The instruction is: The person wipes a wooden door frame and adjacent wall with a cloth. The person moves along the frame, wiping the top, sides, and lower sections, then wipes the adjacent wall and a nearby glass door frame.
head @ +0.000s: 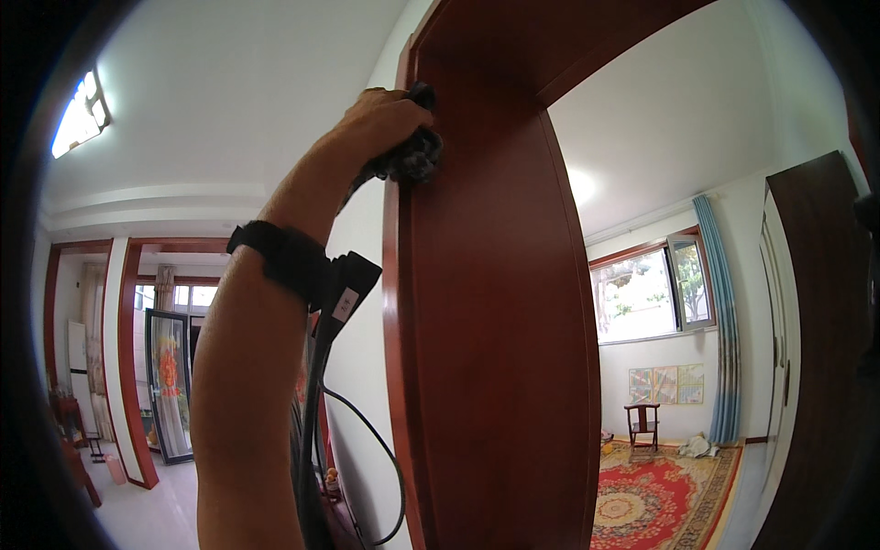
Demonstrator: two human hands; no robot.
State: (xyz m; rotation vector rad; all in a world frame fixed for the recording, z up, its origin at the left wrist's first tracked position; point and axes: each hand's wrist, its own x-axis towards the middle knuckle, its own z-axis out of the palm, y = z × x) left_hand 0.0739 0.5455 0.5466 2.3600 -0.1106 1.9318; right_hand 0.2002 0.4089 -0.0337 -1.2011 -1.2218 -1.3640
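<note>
My left hand [388,117] is raised high and grips a dark, crumpled cloth [412,157]. It presses the cloth against the upper edge of a reddish-brown wooden door frame [495,289], a little below the top corner. One end of the cloth hangs down under the wrist. Around my forearm runs a black strap [278,258] that carries a small black device [354,275] with a white label. A thin black cable [395,454] loops down from it beside the wall. My right hand is out of view.
Through the doorway are a red patterned carpet [622,505], a wooden chair [644,423], a blue curtain [720,330] and a window [636,292]. A dark panel [818,330] rises at the right. On the left, a glass door [168,385] stands ajar beyond another framed opening.
</note>
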